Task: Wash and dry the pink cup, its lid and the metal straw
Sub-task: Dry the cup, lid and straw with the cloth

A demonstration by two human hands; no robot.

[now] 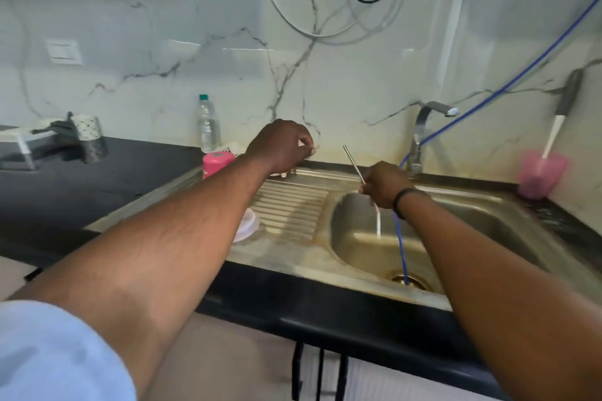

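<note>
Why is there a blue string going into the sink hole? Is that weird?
Yes, it's odd: a blue hose hangs from the wall, passes the tap and ends in the sink drain, not joined to the tap.

Both arms reach far forward; the left hand (282, 147) curls loosely, the right hand (384, 185) grips, a dark band on its wrist.
</note>
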